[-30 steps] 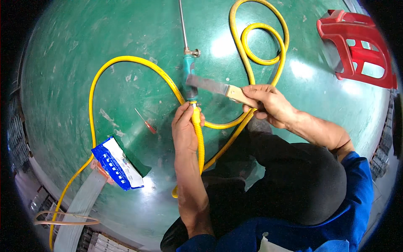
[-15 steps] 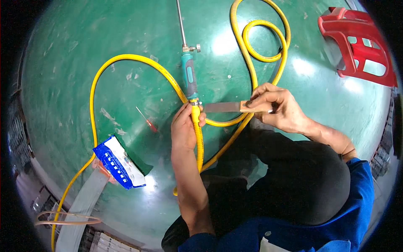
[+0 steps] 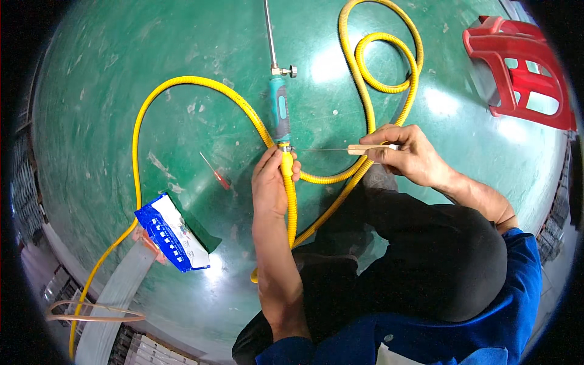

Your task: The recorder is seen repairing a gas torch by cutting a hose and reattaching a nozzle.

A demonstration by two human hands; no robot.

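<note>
A gas torch (image 3: 280, 112) with a teal and grey handle, a long metal tube and a side valve knob lies on the green floor, its tube pointing away from me. A yellow corrugated hose (image 3: 291, 204) joins the handle's near end, where a small metal hose clamp (image 3: 285, 147) sits. My left hand (image 3: 269, 188) is closed around the hose just below that clamp. With my right hand (image 3: 420, 155) I pinch the wooden handle of a flat-bladed knife (image 3: 360, 149). Its blade is edge-on and points left, the tip at or very near the clamp's screw; contact is hard to tell.
The hose loops across the floor (image 3: 243, 55) on both sides. Left of me lie a small red-handled screwdriver (image 3: 220, 179) and a blue and white packet (image 3: 173, 234). A red plastic stool (image 3: 523, 73) is at the far right. Copper-coloured tubing (image 3: 97, 316) sits at lower left.
My right hand has turned the knife, so its blade has gone from flat-on to edge-on. My left hand keeps its grip on the hose. The whole view has shifted slightly.
</note>
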